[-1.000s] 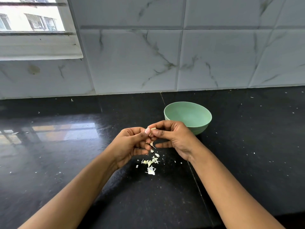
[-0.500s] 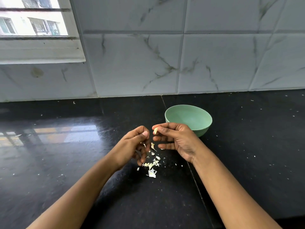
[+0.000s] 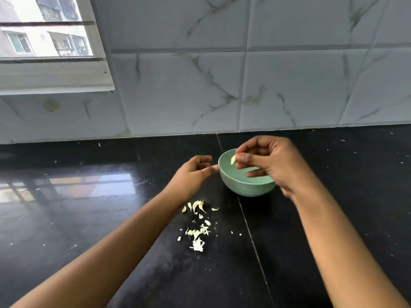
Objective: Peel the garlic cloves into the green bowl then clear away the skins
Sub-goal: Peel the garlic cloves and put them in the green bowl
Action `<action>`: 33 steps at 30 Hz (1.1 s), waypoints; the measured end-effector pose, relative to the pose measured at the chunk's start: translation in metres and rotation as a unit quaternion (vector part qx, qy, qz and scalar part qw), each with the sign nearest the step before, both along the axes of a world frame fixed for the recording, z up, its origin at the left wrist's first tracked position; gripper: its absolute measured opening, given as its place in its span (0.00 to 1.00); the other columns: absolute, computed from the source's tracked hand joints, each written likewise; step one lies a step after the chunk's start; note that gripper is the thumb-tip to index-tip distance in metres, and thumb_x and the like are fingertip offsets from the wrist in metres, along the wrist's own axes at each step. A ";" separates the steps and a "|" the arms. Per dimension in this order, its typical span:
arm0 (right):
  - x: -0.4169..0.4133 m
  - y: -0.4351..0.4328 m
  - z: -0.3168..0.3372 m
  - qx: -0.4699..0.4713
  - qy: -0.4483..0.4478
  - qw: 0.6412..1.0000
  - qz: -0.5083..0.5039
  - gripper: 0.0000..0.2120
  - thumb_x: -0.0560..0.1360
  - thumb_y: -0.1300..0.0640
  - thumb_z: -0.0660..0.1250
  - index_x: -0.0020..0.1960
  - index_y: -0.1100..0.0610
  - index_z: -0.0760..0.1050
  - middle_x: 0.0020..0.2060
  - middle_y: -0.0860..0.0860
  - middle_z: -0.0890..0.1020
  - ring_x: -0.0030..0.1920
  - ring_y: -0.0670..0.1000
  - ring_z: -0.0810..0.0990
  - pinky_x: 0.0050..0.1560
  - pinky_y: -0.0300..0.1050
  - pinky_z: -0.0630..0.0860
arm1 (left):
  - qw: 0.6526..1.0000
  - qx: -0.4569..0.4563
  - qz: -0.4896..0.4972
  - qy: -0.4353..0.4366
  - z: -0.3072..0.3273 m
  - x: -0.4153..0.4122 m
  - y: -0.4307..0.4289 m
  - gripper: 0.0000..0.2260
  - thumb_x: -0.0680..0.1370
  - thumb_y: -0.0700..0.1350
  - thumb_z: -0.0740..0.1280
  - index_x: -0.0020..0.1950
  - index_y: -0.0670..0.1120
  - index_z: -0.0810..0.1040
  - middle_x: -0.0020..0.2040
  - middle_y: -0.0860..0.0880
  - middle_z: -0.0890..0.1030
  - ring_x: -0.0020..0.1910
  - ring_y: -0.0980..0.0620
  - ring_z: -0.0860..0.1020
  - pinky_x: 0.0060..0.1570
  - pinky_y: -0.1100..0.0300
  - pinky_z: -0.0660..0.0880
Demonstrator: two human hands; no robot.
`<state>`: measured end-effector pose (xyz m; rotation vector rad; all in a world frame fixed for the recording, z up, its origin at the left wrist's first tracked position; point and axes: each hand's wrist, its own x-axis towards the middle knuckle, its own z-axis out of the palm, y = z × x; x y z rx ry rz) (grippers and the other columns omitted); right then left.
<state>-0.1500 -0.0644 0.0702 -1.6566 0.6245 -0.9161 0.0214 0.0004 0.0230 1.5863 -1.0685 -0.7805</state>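
Green bowl (image 3: pixel 245 187) sits on the black tabletop (image 3: pixel 89 218) just right of the frame's centre, below the marble-tiled wall (image 3: pixel 222 85). Right hand (image 3: pixel 269 165) hovers over the bowl's opening, thumb and fingertips pinching a pale, peeled garlic clove (image 3: pixel 233 159) above the inner wall at the bowl's left side. Left hand (image 3: pixel 193 174) is loosely curled and holds nothing that can be seen; its extended finger reaches to, or nearly to, the bowl's left rim, contact not being resolvable. Loose garlic skins (image 3: pixel 198 227) lie scattered on the tabletop below and left of the bowl, near the left wrist. The step in hand appears to be depositing a peeled clove; the next move calls only for parting the right fingertips so the clove falls inside, after which the skins remain to be gathered. No unpeeled cloves can be made out on the tabletop. Compared with half a second earlier, the right hand has carried the clove from beside the left hand, over the skins, to above the bowl, and the left hand has moved away from the skin pile toward the rim.
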 end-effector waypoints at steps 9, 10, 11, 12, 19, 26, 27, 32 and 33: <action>-0.014 -0.061 -0.006 -0.076 0.151 0.985 -0.027 0.06 0.70 0.67 0.72 0.42 0.58 0.79 0.35 0.54 0.84 0.37 0.47 0.83 0.37 0.40 0.80 | 0.987 0.001 0.065 0.149 -0.032 -0.036 -0.062 0.20 0.72 0.31 0.59 0.62 0.45 0.73 0.52 0.44 0.81 0.52 0.45 0.80 0.55 0.50 0.78; -0.015 -0.062 -0.011 -0.079 0.154 0.984 -0.035 0.06 0.70 0.67 0.72 0.42 0.58 0.79 0.35 0.54 0.84 0.37 0.47 0.83 0.37 0.41 0.80 | 0.991 -0.013 0.062 0.118 -0.033 -0.035 -0.058 0.21 0.72 0.30 0.57 0.62 0.47 0.74 0.51 0.46 0.81 0.51 0.46 0.80 0.53 0.51 0.78; -0.017 -0.064 -0.015 -0.090 0.165 0.981 -0.042 0.06 0.70 0.67 0.73 0.41 0.58 0.79 0.34 0.54 0.84 0.36 0.47 0.83 0.37 0.41 0.80 | 0.995 -0.025 0.057 0.081 -0.034 -0.034 -0.055 0.23 0.72 0.30 0.57 0.62 0.48 0.73 0.51 0.47 0.81 0.51 0.48 0.80 0.51 0.53 0.78; -0.017 -0.064 -0.016 -0.106 0.181 0.977 -0.047 0.06 0.70 0.67 0.73 0.41 0.58 0.79 0.34 0.54 0.84 0.36 0.47 0.83 0.38 0.41 0.80 | 0.997 -0.039 0.047 0.042 -0.034 -0.033 -0.052 0.24 0.72 0.30 0.56 0.63 0.50 0.73 0.52 0.49 0.81 0.51 0.51 0.80 0.50 0.55 0.78; -0.016 -0.061 -0.024 -0.196 0.293 0.935 -0.038 0.09 0.71 0.65 0.70 0.46 0.52 0.81 0.35 0.49 0.83 0.38 0.49 0.83 0.43 0.45 0.82 | 0.995 -0.089 0.019 -0.032 -0.039 -0.034 -0.041 0.28 0.72 0.28 0.56 0.61 0.57 0.71 0.50 0.57 0.80 0.46 0.62 0.78 0.41 0.70 0.72; -0.022 -0.062 -0.019 -0.209 0.267 0.939 -0.056 0.09 0.73 0.68 0.67 0.46 0.56 0.81 0.38 0.51 0.84 0.38 0.43 0.83 0.42 0.43 0.82 | 0.997 -0.078 0.025 -0.013 -0.039 -0.035 -0.044 0.27 0.72 0.28 0.56 0.62 0.55 0.72 0.49 0.56 0.80 0.47 0.58 0.78 0.43 0.66 0.73; -0.022 -0.061 -0.019 -0.211 0.258 0.941 -0.059 0.08 0.73 0.67 0.68 0.45 0.56 0.81 0.37 0.51 0.84 0.37 0.43 0.83 0.42 0.43 0.82 | 0.997 -0.076 0.026 -0.009 -0.038 -0.034 -0.045 0.27 0.72 0.28 0.56 0.62 0.54 0.72 0.50 0.55 0.80 0.48 0.57 0.79 0.44 0.65 0.73; -0.022 -0.060 -0.020 -0.242 0.241 0.937 -0.078 0.04 0.72 0.64 0.70 0.44 0.57 0.81 0.34 0.49 0.83 0.35 0.43 0.83 0.44 0.45 0.81 | 0.997 -0.057 0.036 0.040 -0.038 -0.031 -0.053 0.24 0.71 0.30 0.56 0.59 0.52 0.74 0.50 0.49 0.82 0.50 0.50 0.80 0.49 0.54 0.78; -0.021 -0.059 -0.020 -0.251 0.232 0.936 -0.081 0.03 0.73 0.63 0.69 0.44 0.57 0.81 0.34 0.49 0.83 0.34 0.42 0.83 0.44 0.44 0.81 | 0.996 -0.043 0.045 0.058 -0.038 -0.030 -0.058 0.23 0.70 0.30 0.56 0.57 0.51 0.75 0.48 0.48 0.81 0.49 0.48 0.80 0.48 0.52 0.78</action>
